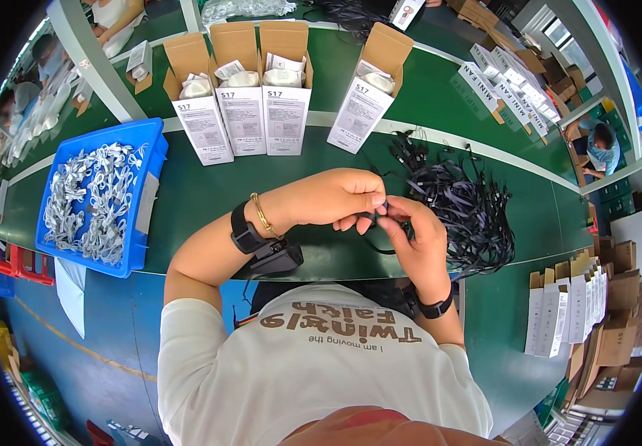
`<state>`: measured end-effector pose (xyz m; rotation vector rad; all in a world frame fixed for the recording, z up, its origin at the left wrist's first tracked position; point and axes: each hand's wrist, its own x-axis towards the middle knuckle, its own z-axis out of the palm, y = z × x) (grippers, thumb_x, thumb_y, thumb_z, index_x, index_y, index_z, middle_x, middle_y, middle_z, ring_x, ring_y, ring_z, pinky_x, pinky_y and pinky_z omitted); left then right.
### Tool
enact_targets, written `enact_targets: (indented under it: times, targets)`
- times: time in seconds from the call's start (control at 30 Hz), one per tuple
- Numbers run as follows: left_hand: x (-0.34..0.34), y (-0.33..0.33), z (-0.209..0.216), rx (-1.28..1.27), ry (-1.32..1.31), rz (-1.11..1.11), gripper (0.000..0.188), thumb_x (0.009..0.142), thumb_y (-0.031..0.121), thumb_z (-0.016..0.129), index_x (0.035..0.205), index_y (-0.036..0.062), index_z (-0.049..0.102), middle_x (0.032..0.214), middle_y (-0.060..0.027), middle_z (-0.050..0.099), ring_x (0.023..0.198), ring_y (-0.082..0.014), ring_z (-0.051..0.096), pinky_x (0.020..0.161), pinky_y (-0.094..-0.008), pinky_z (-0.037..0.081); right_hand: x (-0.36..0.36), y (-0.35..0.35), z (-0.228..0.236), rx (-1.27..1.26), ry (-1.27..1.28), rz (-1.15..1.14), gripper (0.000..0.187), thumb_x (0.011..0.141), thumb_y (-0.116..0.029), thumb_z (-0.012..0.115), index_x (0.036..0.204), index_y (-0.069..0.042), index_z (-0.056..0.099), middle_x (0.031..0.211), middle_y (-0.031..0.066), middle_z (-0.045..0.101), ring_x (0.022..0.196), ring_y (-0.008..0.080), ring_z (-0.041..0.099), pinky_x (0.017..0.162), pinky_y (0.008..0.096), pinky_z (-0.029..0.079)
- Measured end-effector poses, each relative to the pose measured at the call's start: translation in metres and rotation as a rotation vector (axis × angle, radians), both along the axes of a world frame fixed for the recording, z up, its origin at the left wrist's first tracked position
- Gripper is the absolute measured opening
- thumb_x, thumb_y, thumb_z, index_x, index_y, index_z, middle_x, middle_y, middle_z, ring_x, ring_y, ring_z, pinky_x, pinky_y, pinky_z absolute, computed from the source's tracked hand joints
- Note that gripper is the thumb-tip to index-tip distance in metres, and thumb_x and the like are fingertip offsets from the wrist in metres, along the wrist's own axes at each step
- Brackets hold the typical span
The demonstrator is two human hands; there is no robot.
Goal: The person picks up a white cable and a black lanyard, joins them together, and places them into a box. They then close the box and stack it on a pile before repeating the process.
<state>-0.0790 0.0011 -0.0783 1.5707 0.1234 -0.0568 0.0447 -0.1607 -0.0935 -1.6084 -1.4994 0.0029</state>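
Over the green table, my left hand [339, 196] and my right hand [419, 236] meet, both closed in a pinch on a thin black strap [370, 215]. Fingers hide most of the strap; part of it hangs below them. Right of my hands lies a tangled pile of black straps [466, 208]. Beyond them stands an upright white box [360, 111], its brown flap raised and white packed items showing at the top. Similar open boxes [285, 119] stand in a row to its left.
A blue tray [155, 149] of coiled white cables sits at the left table edge. White cartons [548, 320] stand grouped on the right. A raised green shelf [440, 89] with more white boxes [510, 82] runs along the back. Metal posts [98, 59] rise at the sides.
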Motion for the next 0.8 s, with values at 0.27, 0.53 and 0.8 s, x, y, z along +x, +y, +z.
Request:
enact_targets:
  times: [0.27,0.53,0.8]
  targets:
    - [0.003,0.006,-0.010,-0.091,0.002,-0.049,0.023,0.099,0.021,0.041,0.095,0.0031,0.055,0.072,-0.0059,0.062,0.049,-0.0033,0.044,0.045,-0.0193,0.037,0.019,-0.002,0.007,0.109,-0.299,-0.151,0.016,0.078,0.001,0.067,0.093,-0.003,0.064,0.083,0.0085,0.063,0.070,0.0204,0.060,0.061,0.0300,0.047]
    - [0.005,0.009,-0.018,-0.176,-0.021,-0.010,0.024,0.100,0.023,0.041,0.094,0.0039,0.053,0.069,-0.0051,0.060,0.048,-0.0027,0.042,0.045,-0.0180,0.035,-0.012,0.001,-0.010,-0.006,0.104,-0.012,0.016,0.076,-0.001,0.069,0.090,-0.004,0.061,0.083,0.0098,0.063,0.067,0.0223,0.060,0.061,0.0296,0.048]
    - [0.004,0.008,-0.013,-0.149,-0.016,-0.034,0.023,0.100,0.024,0.041,0.093,0.0044,0.052,0.068,-0.0024,0.059,0.049,-0.0031,0.044,0.046,-0.0185,0.037,0.009,-0.007,-0.008,0.035,0.185,-0.119,0.013,0.080,0.000,0.067,0.090,-0.001,0.060,0.080,0.0065,0.062,0.067,0.0123,0.056,0.064,0.0231,0.046]
